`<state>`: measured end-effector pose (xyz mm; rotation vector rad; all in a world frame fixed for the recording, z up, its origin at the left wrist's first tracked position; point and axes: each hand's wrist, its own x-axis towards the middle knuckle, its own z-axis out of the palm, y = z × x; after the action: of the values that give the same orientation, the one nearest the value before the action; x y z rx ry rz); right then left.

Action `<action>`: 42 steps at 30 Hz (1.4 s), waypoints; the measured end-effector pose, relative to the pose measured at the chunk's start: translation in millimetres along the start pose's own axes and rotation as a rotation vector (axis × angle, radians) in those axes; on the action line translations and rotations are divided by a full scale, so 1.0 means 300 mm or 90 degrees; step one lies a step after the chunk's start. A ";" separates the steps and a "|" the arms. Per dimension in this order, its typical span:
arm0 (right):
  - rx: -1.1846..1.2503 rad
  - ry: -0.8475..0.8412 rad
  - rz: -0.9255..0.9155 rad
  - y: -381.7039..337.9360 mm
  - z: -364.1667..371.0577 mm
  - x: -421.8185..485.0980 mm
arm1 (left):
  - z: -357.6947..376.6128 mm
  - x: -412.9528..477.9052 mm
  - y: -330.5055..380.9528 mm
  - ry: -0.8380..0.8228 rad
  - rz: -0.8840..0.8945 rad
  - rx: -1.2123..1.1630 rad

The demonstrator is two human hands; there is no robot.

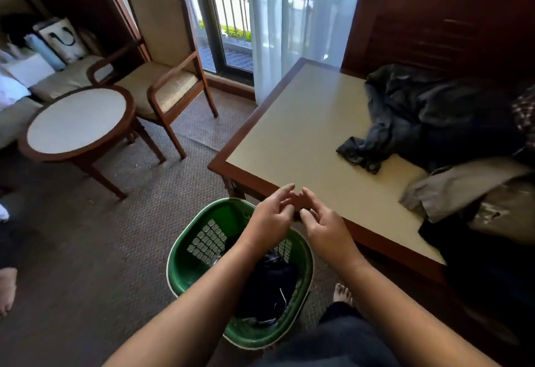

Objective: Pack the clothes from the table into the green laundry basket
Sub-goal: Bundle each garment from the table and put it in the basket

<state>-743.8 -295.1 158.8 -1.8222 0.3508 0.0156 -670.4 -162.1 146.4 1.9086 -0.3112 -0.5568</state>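
Observation:
The green laundry basket [189, 268] stands on the carpet below me, against the near corner of the table [301, 140]. A dark navy garment [269, 288] lies inside it. My left hand [270, 219] and my right hand [321, 222] hover side by side above the basket's far rim, fingers loosely spread and empty. On the table's right side lies a heap of clothes: a dark grey garment [428, 114] at the back, a beige one [457, 187] in front, a patterned piece [525, 112] at the far right edge.
A wooden armchair [165, 56] and a round side table [78, 120] stand to the left on the carpet. A sofa with bags [58, 36] is at far left. Another person's bare foot [7, 288] shows at the left edge. My own foot [343, 294] is beside the basket.

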 end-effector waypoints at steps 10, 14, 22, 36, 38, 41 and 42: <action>-0.059 0.219 -0.020 0.024 -0.555 0.185 | 0.408 0.405 0.360 -0.049 0.112 0.019; -0.099 0.269 -0.021 0.046 -0.784 0.275 | 0.572 0.576 0.459 -0.050 0.098 -0.018; -0.274 0.297 -0.025 0.108 -1.156 0.540 | 0.770 0.808 0.588 -0.090 0.100 0.073; -0.621 0.229 0.147 0.328 -1.326 0.886 | 0.855 0.990 0.605 -0.060 0.049 0.144; -0.560 0.319 0.089 0.317 -1.331 0.893 | 0.848 1.000 0.594 -0.056 0.044 0.119; -0.390 0.417 0.000 0.267 -1.336 0.873 | 0.829 1.022 0.563 -0.054 0.033 0.072; -0.336 0.434 -0.038 0.236 -1.337 0.854 | 0.816 1.034 0.552 -0.053 0.019 0.058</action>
<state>-585.4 -749.3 155.6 -2.3263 0.8293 -0.6180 -524.0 -564.6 147.8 1.9675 -0.4246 -0.6123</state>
